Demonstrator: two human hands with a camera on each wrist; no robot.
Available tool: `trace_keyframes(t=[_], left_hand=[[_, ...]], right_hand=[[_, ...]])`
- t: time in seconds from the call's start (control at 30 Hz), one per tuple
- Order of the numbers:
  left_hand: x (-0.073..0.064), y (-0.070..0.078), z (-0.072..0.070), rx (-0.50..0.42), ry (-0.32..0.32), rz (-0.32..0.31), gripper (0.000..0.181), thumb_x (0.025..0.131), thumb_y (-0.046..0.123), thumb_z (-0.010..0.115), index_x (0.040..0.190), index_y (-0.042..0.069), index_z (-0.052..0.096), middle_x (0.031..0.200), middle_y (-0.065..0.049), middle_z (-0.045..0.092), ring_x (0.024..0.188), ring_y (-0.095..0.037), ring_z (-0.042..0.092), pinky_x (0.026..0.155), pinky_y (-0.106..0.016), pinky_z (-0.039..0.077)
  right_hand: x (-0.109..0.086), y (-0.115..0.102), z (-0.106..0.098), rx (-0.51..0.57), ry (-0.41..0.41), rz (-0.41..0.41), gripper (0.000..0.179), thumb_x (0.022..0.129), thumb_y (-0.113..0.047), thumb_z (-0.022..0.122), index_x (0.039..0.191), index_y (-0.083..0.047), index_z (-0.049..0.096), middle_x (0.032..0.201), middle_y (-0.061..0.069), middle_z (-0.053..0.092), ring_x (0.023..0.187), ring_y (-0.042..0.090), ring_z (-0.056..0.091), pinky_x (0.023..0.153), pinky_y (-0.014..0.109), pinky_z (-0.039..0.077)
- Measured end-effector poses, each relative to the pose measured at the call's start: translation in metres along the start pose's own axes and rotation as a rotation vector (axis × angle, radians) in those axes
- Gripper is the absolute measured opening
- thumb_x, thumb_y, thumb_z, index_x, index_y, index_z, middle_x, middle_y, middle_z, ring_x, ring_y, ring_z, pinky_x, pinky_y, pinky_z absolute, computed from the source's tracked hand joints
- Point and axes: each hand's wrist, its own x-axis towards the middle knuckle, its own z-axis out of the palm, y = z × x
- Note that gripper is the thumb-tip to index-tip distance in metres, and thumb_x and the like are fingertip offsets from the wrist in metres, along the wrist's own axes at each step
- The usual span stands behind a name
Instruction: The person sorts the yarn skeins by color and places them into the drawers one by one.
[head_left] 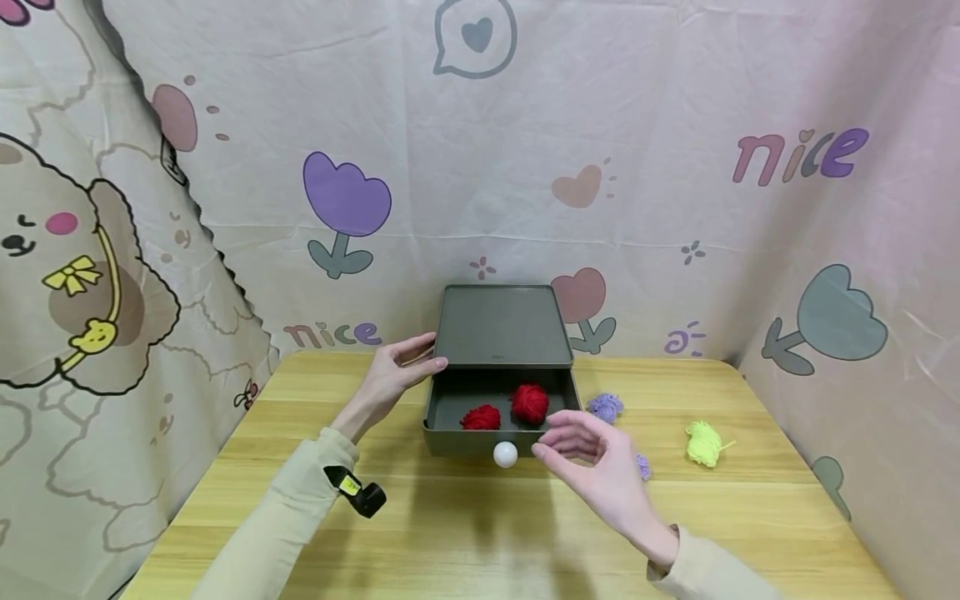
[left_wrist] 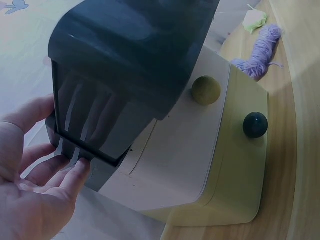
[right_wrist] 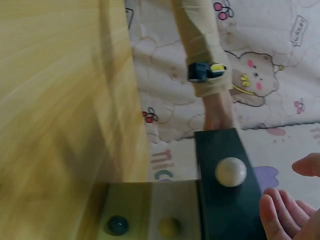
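Observation:
A stacked drawer unit has a dark grey-green top (head_left: 502,325). Its upper drawer (head_left: 461,440), with a white knob (head_left: 506,454), is pulled out. Two red yarn balls lie inside: one red ball (head_left: 481,417) near the front, the other red ball (head_left: 530,404) at the right. My left hand (head_left: 390,379) touches the unit's left side, thumb by the front corner; in the left wrist view its fingertips (left_wrist: 82,165) press the dark side wall. By the drawer's front right corner is my right hand (head_left: 600,471), fingers loosely bent, nothing in them.
Below are a whitish tier (left_wrist: 175,155) with a yellow knob (left_wrist: 206,90) and a yellow-green tier (left_wrist: 240,165) with a dark knob (left_wrist: 255,125). Purple yarn (head_left: 605,407) and a yellow-green yarn ball (head_left: 703,443) lie to the right. A printed cloth (head_left: 480,167) hangs behind.

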Motion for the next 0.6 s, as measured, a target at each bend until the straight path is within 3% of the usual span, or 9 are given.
trace_keyframes(t=[0.27, 0.6], left_hand=[[0.0, -0.001, 0.0, -0.009, 0.01, -0.004, 0.06, 0.096, 0.011, 0.067, 0.151, 0.003, 0.044, 0.16, -0.016, 0.041, 0.148, -0.032, 0.04, 0.116, -0.043, 0.04], [0.0, 0.0, 0.001, -0.011, 0.0, -0.003, 0.061, 0.096, 0.011, 0.067, 0.151, 0.003, 0.044, 0.16, -0.015, 0.041, 0.148, -0.031, 0.041, 0.116, -0.042, 0.04]], right_hand=[[-0.006, 0.02, 0.02, -0.005, -0.069, 0.113, 0.029, 0.08, -0.015, 0.085, 0.102, -0.003, 0.071, 0.088, 0.011, 0.079, 0.076, 0.007, 0.075, 0.071, 0.027, 0.064], [-0.005, 0.036, 0.037, -0.058, -0.006, -0.057, 0.023, 0.077, -0.01, 0.087, 0.095, -0.008, 0.073, 0.083, 0.008, 0.079, 0.072, 0.001, 0.073, 0.064, 0.025, 0.064]])
